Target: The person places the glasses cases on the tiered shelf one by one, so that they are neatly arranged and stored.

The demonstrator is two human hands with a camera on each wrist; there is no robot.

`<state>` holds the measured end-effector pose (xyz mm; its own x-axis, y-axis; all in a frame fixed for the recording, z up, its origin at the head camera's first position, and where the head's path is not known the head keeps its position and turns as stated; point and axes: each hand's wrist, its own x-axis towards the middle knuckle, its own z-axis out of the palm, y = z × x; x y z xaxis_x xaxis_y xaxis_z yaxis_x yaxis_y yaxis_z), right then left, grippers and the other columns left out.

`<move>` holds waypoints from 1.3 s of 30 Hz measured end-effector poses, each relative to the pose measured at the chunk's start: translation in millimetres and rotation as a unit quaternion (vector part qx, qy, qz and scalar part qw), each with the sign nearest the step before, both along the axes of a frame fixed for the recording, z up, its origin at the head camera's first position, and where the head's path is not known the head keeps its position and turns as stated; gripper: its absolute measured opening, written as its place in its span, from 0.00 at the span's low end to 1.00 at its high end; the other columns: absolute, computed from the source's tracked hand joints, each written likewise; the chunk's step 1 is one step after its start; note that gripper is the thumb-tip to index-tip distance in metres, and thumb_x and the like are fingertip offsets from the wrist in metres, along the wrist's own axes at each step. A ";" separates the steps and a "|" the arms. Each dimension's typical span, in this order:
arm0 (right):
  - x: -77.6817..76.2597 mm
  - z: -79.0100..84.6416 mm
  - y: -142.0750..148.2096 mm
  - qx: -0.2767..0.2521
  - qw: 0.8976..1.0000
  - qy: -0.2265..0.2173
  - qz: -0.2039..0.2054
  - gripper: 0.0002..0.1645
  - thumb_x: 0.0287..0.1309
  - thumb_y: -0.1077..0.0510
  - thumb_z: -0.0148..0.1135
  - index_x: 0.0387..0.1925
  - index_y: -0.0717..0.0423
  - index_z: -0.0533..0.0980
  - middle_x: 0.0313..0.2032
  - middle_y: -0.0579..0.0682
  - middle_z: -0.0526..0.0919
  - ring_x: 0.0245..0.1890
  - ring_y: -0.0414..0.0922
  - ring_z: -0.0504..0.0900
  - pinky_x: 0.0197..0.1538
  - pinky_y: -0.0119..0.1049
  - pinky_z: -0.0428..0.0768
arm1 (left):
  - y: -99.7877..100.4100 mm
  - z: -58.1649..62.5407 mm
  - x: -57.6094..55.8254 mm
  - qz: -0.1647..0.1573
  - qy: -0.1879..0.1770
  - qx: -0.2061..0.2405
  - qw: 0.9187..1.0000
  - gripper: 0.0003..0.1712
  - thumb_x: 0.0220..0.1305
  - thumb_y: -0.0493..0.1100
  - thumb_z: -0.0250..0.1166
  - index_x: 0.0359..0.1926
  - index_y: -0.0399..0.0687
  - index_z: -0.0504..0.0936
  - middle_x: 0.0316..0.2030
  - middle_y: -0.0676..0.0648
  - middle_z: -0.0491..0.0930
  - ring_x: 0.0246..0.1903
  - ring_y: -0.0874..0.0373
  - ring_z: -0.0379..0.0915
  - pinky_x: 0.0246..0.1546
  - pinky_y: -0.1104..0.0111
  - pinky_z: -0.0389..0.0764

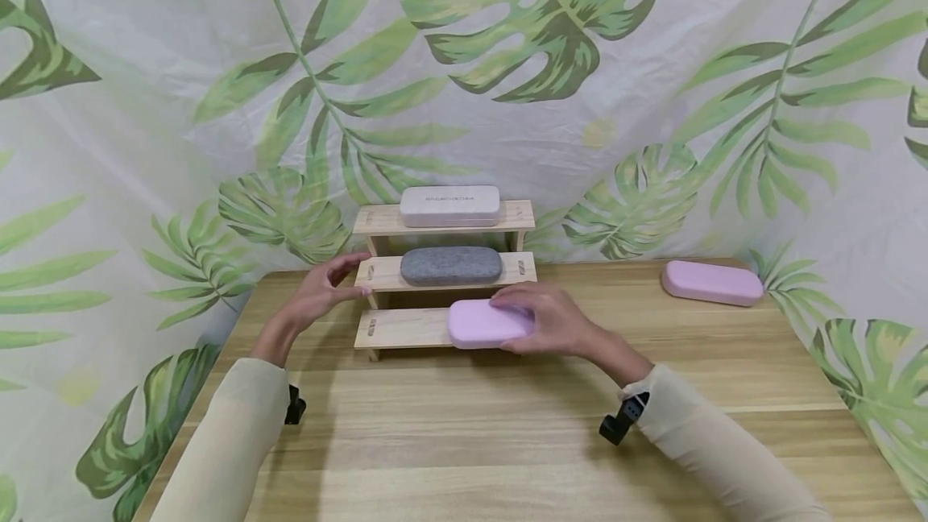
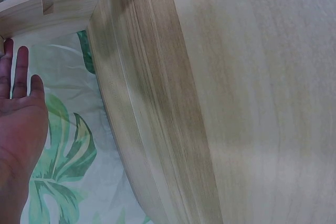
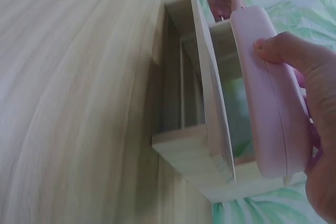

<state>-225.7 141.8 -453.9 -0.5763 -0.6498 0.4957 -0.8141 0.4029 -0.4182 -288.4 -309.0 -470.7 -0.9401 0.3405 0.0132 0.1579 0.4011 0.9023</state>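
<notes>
My right hand [image 1: 554,322] grips a pink glasses case [image 1: 471,324] at its right end, thumb on the near side and fingers over the far side. In the right wrist view, a gap shows between that case and the bottom board [image 3: 210,85] of a three-tier wooden stand. The left hand [image 1: 319,295] is at the stand's left side, fingers extended, fingertips right at the end of the middle board [image 1: 380,274]. On this middle tier lies a grey fabric glasses case [image 1: 451,265]. A white glasses case [image 1: 449,206] with lettering rests on the top tier.
Another pink glasses case [image 1: 712,283] lies at the back right of the wooden table [image 1: 435,441]. Behind the table hangs a leaf-patterned cloth [image 1: 507,135]. Each wrist wears a black camera mount, such as the one on the right wrist [image 1: 623,419].
</notes>
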 end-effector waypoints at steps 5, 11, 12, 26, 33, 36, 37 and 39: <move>0.3 -1.8 -14.4 -0.007 1.000 0.019 -0.004 0.37 0.43 0.46 0.86 0.55 0.56 0.87 0.56 0.53 0.89 0.58 0.52 0.87 0.59 0.47 0.86 | -1.6 -1.6 -1.3 0.000 0.001 -0.005 1.000 0.42 0.68 0.46 0.76 0.78 0.45 0.68 0.79 0.39 0.63 0.81 0.39 0.50 0.82 0.45 0.50; 0.6 -3.5 -30.9 -0.002 0.999 0.038 -0.014 0.37 0.43 0.45 0.86 0.55 0.56 0.87 0.55 0.52 0.89 0.57 0.50 0.88 0.59 0.44 0.86 | -0.5 -2.4 -1.0 0.004 0.000 -0.010 1.000 0.43 0.67 0.48 0.76 0.78 0.47 0.69 0.78 0.40 0.65 0.81 0.40 0.51 0.82 0.46 0.51; 1.1 -3.9 -33.4 -0.001 0.999 0.036 -0.015 0.37 0.43 0.45 0.86 0.55 0.56 0.87 0.55 0.51 0.89 0.57 0.50 0.87 0.59 0.43 0.86 | -0.3 -2.8 -1.0 0.003 0.000 -0.010 1.000 0.43 0.67 0.48 0.76 0.78 0.47 0.69 0.78 0.40 0.64 0.81 0.39 0.51 0.82 0.45 0.51; -2.2 -11.8 -68.3 0.019 1.000 -0.004 -0.022 0.38 0.46 0.45 0.84 0.59 0.53 0.86 0.59 0.49 0.87 0.61 0.48 0.84 0.60 0.42 0.84 | -1.6 -2.7 1.2 0.004 0.006 0.002 1.000 0.40 0.68 0.42 0.75 0.77 0.44 0.70 0.78 0.38 0.64 0.81 0.38 0.51 0.81 0.45 0.51; -6.6 -15.6 -84.9 0.025 1.000 0.008 -0.016 0.36 0.47 0.44 0.83 0.59 0.52 0.86 0.58 0.48 0.87 0.60 0.46 0.84 0.60 0.41 0.84 | -1.1 -1.6 -0.1 0.007 0.006 -0.003 1.000 0.40 0.68 0.45 0.76 0.77 0.46 0.70 0.78 0.40 0.65 0.81 0.40 0.52 0.82 0.46 0.51; -7.7 -17.8 -90.8 0.033 0.999 0.009 -0.020 0.36 0.47 0.44 0.84 0.58 0.51 0.86 0.58 0.47 0.87 0.60 0.45 0.84 0.58 0.40 0.85 | -0.7 -1.8 -1.2 0.004 0.007 -0.006 1.000 0.41 0.68 0.46 0.76 0.77 0.46 0.70 0.78 0.40 0.65 0.81 0.40 0.52 0.82 0.46 0.51; -7.9 -18.2 -92.8 0.034 0.999 0.008 -0.021 0.36 0.47 0.43 0.83 0.58 0.51 0.86 0.58 0.47 0.87 0.60 0.45 0.84 0.58 0.40 0.85 | -0.6 -1.9 -1.5 0.003 0.007 -0.005 1.000 0.41 0.68 0.45 0.76 0.77 0.46 0.70 0.78 0.41 0.65 0.81 0.40 0.52 0.82 0.46 0.51; -8.5 -19.0 -96.9 0.034 0.999 0.009 -0.022 0.36 0.47 0.44 0.84 0.58 0.51 0.86 0.58 0.47 0.87 0.60 0.45 0.84 0.58 0.40 0.85 | -0.5 -2.2 -1.8 0.003 0.008 -0.003 1.000 0.40 0.68 0.45 0.76 0.77 0.46 0.71 0.78 0.41 0.65 0.81 0.40 0.52 0.82 0.47 0.51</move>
<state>-234.2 44.9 -472.9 -0.5957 -0.6567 0.4625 -0.8026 0.4646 -0.3742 -290.2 -309.5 -472.9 -0.9420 0.3346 0.0273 0.1705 0.4067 0.8975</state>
